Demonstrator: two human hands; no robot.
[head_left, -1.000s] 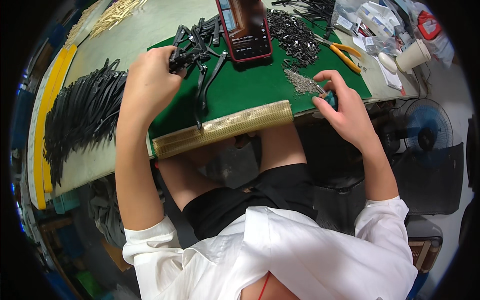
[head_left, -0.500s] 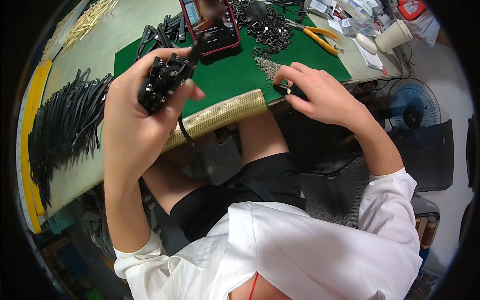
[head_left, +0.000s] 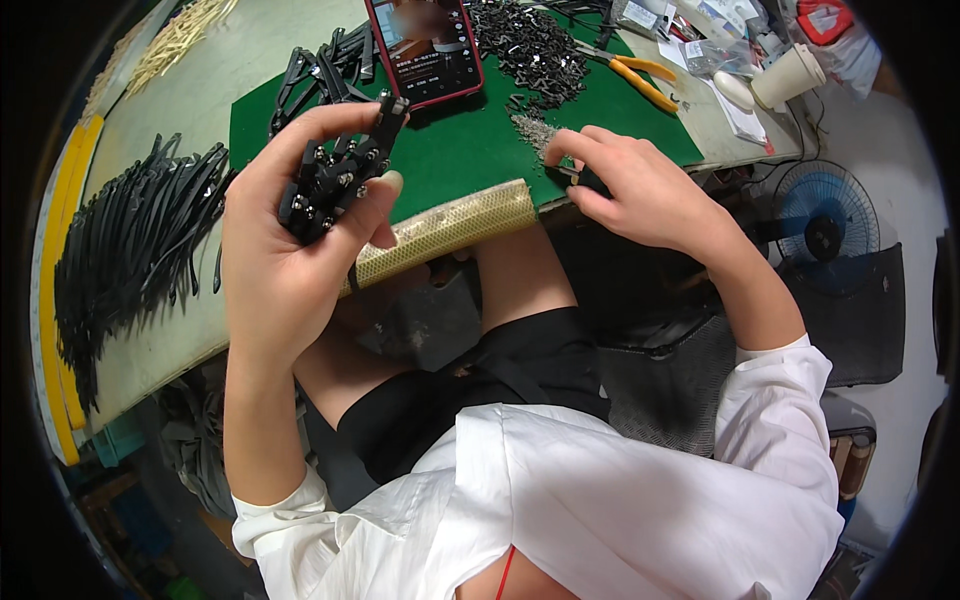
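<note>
Here my left hand (head_left: 290,250) clasps the black parts (head_left: 335,175), long axis tilted up-right; my right hand (head_left: 640,190) pinches a small pin (head_left: 566,172) to their right.

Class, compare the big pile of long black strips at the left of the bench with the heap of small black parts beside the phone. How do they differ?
The long black strips are slender and lie fanned roughly side by side; the small black parts are short bits in a jumbled mound. The strips rest on the pale bench top, the small parts on the green mat. Both are black, and neither hand touches them.
</note>
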